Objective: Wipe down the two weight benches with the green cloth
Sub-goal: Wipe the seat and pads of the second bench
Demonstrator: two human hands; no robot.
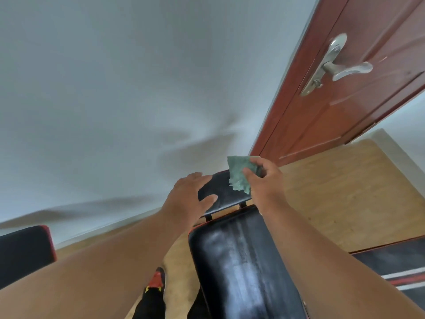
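A black padded weight bench [239,261] with red trim runs from the bottom centre up toward the wall, with a small separate head pad [227,196] at its far end. My left hand [188,192] lies flat on the left side of that head pad, fingers spread. My right hand [264,180] grips the green cloth [239,176], which hangs over the pad's far right corner. A second black bench [395,261] with red and white stripes shows at the right edge.
A white wall stands right behind the bench. A red-brown door [345,88] with a silver lever handle [338,65] is at the upper right. Another black and red pad [25,249] sits at the left edge. My shoe [157,282] rests on the wooden floor [333,203].
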